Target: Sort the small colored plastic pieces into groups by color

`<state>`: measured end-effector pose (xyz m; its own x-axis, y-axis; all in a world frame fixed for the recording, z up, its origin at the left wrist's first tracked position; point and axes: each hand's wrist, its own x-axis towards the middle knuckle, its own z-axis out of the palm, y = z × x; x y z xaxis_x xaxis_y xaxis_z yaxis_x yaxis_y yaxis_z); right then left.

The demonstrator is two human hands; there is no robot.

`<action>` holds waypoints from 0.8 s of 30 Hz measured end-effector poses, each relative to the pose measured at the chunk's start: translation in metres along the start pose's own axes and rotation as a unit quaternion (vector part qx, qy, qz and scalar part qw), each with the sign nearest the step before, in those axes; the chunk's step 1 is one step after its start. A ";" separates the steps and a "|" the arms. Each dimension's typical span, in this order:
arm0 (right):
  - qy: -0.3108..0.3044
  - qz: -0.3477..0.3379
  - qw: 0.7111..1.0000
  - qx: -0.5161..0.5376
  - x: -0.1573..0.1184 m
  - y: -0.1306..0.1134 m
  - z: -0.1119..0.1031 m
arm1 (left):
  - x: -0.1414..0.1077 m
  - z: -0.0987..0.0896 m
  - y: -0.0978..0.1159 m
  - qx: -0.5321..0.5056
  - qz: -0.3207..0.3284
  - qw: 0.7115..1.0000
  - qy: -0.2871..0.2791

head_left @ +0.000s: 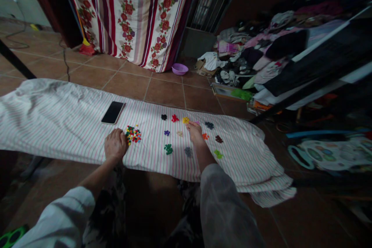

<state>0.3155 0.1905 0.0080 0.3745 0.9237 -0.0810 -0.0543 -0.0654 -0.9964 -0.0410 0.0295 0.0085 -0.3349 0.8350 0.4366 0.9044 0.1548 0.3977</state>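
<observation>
My left hand (116,144) rests on the striped cloth with its fingers curled, against the left side of a mixed pile of small coloured pieces (133,135). Whatever those fingers hold, if anything, is hidden. Farther right, my right hand (194,131) reaches out with thumb and fingers pinched together at a small heap of yellow pieces (185,120); what is in the pinch is too small to make out. Around it lie little single-colour heaps: red pieces (174,118), black pieces (164,117), purple pieces (166,133), beige pieces (179,133), green pieces (168,149) and orange pieces (205,136).
A phone (113,112) lies on the striped cloth (66,120) behind my left hand. More heaps, grey (188,152), brown (219,139) and lime green (218,154), sit near my right forearm. Beyond are a purple basin (179,69), a floral curtain (142,15) and piled clothes (247,50).
</observation>
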 end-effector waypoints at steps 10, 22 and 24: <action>0.011 0.029 0.999 -0.007 0.013 -0.005 -0.002 | 0.000 -0.001 0.002 -0.008 -0.004 1.000 -0.007; -0.003 0.006 1.000 -0.009 -0.016 -0.012 0.002 | 0.000 -0.002 0.002 0.005 -0.001 1.000 -0.007; -0.037 0.010 0.999 -0.020 -0.029 -0.013 0.011 | 0.000 -0.003 0.002 0.008 0.000 1.000 -0.008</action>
<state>0.2953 0.1684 0.0241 0.3035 0.9476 -0.0997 -0.0235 -0.0971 -0.9950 -0.0395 0.0285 0.0116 -0.3314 0.8434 0.4229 0.9081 0.1635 0.3855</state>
